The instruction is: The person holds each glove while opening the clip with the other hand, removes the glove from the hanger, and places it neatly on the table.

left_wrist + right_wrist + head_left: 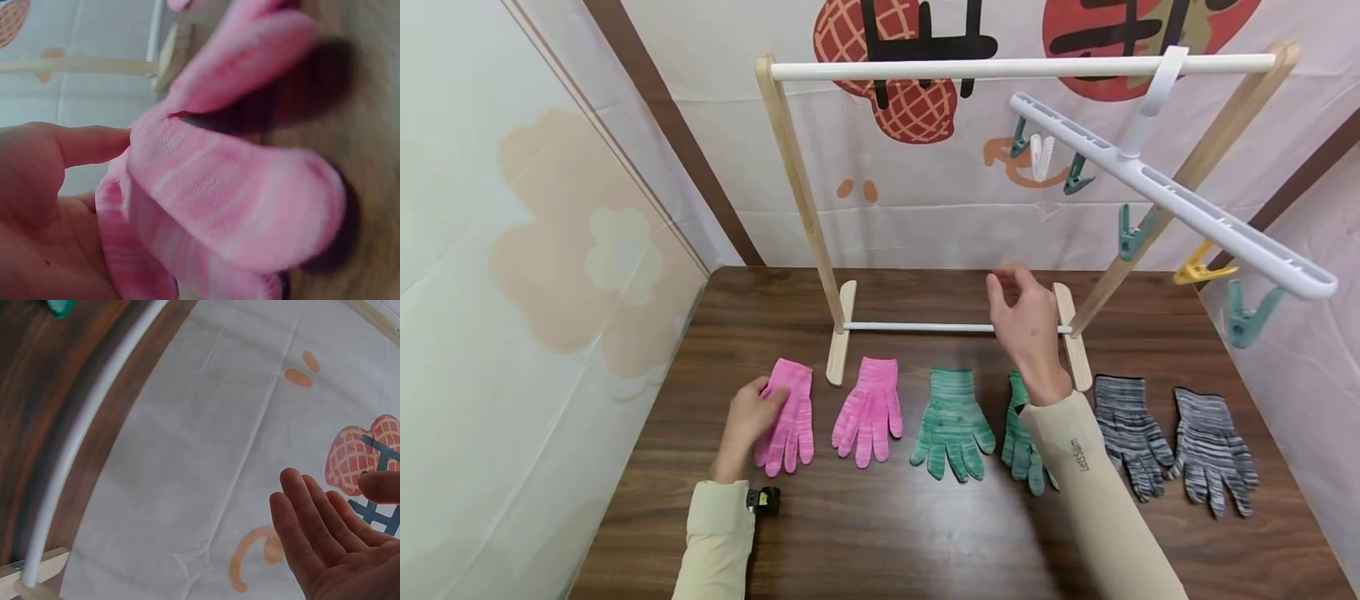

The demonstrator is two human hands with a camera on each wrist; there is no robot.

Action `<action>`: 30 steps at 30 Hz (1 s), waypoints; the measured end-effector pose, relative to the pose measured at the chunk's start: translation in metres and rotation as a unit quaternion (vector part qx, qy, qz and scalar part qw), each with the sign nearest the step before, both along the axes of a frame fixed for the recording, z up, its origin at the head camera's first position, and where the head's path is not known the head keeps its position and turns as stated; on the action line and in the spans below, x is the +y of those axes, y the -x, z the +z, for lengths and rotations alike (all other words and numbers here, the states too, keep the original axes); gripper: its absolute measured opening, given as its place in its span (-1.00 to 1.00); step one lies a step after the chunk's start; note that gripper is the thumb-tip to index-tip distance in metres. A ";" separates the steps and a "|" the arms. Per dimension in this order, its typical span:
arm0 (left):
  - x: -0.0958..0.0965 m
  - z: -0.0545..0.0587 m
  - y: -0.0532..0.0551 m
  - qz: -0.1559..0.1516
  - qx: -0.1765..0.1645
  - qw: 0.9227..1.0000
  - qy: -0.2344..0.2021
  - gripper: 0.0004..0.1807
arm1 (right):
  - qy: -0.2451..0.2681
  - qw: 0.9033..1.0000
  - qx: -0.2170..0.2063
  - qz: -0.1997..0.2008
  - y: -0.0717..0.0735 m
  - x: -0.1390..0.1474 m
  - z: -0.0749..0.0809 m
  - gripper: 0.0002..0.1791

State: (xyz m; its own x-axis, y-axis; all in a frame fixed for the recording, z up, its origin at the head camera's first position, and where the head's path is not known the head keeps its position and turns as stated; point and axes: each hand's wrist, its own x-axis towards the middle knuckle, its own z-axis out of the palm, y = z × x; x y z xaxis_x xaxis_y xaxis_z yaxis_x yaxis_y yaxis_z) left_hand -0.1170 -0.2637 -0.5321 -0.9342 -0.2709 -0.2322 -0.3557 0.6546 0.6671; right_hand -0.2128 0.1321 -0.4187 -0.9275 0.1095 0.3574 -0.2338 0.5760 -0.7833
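At the left end of the row of gloves, my left hand (753,417) pinches the edge of a pink glove (793,417) between thumb and fingers. Seen from the left wrist, the thumb presses on the knit while the glove's fingers (244,206) spread over the wood. My right hand (1024,321) is raised in front of the rack's low bar, holding nothing. Its fingers (306,519) are loosely bent, with the thumb apart from them. A second pink glove (869,412) lies flat to the right of the first one.
A wooden rack with a white top bar (962,70) stands at the back. From it hangs a white hanger (1195,204) with several clips, including a yellow clip (1202,267). Two green gloves (952,425), one partly behind my right arm, and two grey gloves (1213,446) lie rightward.
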 end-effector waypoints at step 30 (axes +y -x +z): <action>-0.001 -0.008 -0.008 0.043 0.109 0.980 0.159 -0.53 | -0.131 0.987 -0.083 -0.041 -0.051 0.062 -0.058 -0.51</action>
